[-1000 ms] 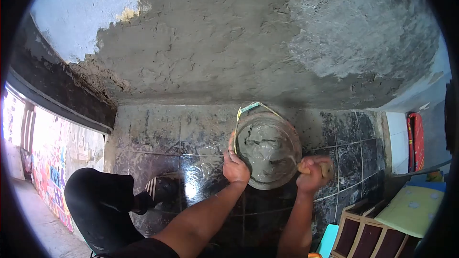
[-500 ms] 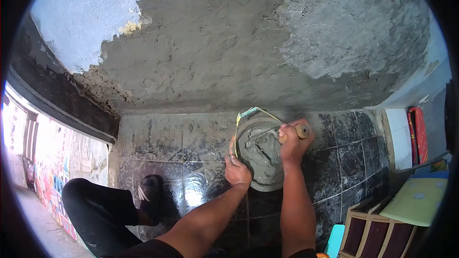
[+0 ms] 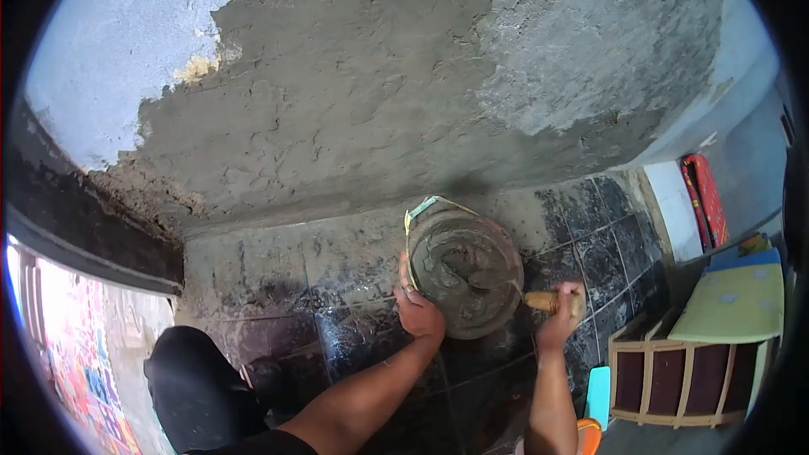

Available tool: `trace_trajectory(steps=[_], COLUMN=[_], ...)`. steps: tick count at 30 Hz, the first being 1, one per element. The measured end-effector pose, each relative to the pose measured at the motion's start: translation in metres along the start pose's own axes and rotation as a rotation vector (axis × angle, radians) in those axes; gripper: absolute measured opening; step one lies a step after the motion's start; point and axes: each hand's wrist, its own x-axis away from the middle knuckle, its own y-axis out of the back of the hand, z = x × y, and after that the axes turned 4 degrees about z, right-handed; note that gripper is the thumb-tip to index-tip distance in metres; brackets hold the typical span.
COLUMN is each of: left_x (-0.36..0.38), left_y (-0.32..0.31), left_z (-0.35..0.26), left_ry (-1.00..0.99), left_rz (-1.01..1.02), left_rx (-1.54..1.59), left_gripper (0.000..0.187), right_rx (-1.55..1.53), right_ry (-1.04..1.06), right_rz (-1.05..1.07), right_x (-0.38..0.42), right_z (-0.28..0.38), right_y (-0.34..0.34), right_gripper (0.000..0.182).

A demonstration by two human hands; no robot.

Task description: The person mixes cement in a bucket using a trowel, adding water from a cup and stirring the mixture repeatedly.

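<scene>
A round bucket [image 3: 516, 265] of wet grey mortar [image 3: 442, 307] stands on the dark floor near the wall. My left hand [image 3: 419, 316] is closed on its left rim, where the thin handle [image 3: 408, 240] also runs up. Right of the bucket, my right hand [image 3: 563, 318] is wrapped round the wooden handle of a trowel [image 3: 541, 300]. The handle lies roughly level, pointing at the bucket. Its metal neck crosses the right rim, and the blade, coated in mortar, is hard to make out inside.
Ahead rises a wall [image 3: 354, 93] partly coated in grey mortar. Dark tiles [image 3: 497, 379] cover the floor. At right are a wooden rack [image 3: 683, 379] with a green panel [image 3: 733, 303] and a red folded item [image 3: 706, 202]. My bent knee [image 3: 198, 388] is at left.
My right hand has moved right and down from over the bucket, swinging the trowel handle sideways. My left hand keeps its hold on the rim. The view has turned slightly.
</scene>
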Motion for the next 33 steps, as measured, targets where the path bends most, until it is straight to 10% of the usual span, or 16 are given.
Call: trace_trajectory(steps=[3,6,12,22,33], left_x=[-0.001,-0.009,-0.044,-0.056,-0.061], left_y=[0.001,0.030,0.046,0.096,0.101], left_z=[0.008,0.005,0.035,0.011,0.025], left_ry=[-0.053,-0.086,0.040,0.377,0.352], left_rz=[-0.080,0.166,0.596,0.891,1.041], left_rx=[0.064,0.204,0.430,0.600,0.561], left_gripper=[0.040,0.038,0.033,0.028,0.031], right_rx=[0.749,0.646,0.671,-0.047,-0.420], right_ry=[-0.113,-0.555,-0.535,-0.913,-1.488], right_rz=[0.071,0.085,0.078,-0.435,0.187], right_x=[0.028,0.036,0.059,0.174,0.221], right_z=[0.013,0.065,0.095,0.072,0.003], right_y=[0.045,0.019,-0.012,0.031,0.015], right_gripper=[0.027,0.026,0.023,0.036,0.050])
